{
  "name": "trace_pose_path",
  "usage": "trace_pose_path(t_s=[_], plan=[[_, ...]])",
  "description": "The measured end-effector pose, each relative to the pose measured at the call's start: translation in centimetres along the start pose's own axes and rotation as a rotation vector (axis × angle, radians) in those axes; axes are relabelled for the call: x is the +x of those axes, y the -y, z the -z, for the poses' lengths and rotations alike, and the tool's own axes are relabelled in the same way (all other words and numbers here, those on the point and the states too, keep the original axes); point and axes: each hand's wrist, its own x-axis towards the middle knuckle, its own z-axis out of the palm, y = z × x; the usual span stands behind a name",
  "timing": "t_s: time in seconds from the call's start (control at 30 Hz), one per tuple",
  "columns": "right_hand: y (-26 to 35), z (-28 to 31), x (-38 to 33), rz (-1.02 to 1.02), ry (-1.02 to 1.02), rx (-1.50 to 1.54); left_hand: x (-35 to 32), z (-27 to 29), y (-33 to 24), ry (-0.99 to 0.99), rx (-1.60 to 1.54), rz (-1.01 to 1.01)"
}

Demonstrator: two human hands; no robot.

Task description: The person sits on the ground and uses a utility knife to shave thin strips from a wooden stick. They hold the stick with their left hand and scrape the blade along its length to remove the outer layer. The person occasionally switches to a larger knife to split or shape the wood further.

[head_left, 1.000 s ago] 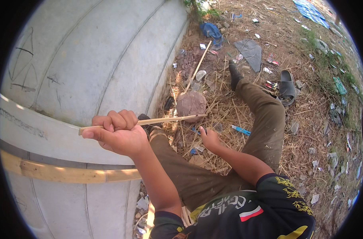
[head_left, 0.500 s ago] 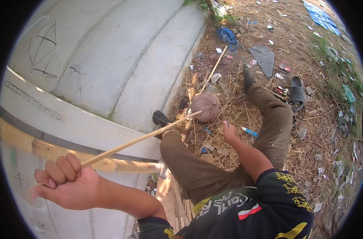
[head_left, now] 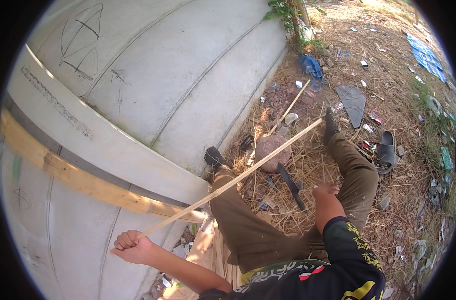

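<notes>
My left hand [head_left: 133, 246], at the lower left, is closed around the near end of a long, pale split-bamboo strip [head_left: 233, 182]. The strip slants up to the right, over my left leg and across a rounded reddish-brown stone [head_left: 272, 151], its far end close to my right foot. A dark, flat knife [head_left: 291, 187] lies on the straw with one end at the stone's near side. My right hand [head_left: 327, 190] is beside my right knee, turned down; its fingers are partly hidden and I cannot make out whether they hold anything.
A grey panelled wall [head_left: 188, 75] and a thick bamboo pole [head_left: 88, 177] run along the left. Another bamboo strip [head_left: 291, 106] lies beyond the stone. A grey slipper [head_left: 386, 152] sits right of my leg. Straw and scattered litter surround my feet; a blue tarp [head_left: 427, 57] lies far right.
My left hand has lowered, and the strip's far end has swung past the stone toward my right foot. My right hand has drawn back to my knee. The dark knife now shows beside the stone.
</notes>
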Motion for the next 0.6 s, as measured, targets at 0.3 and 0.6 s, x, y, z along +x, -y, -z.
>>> trace_pose_path(t_s=[0.3,0.6], plan=[[-1.0,-2.1,-1.3,0.368,0.174,-0.078,0.0,8.5,-0.9,-0.343,0.016,-0.061],[1.6,4.9,-0.8,0.597,-0.022,-0.069,-2.7,14.9,-1.1,-0.803,-0.176,-0.017]])
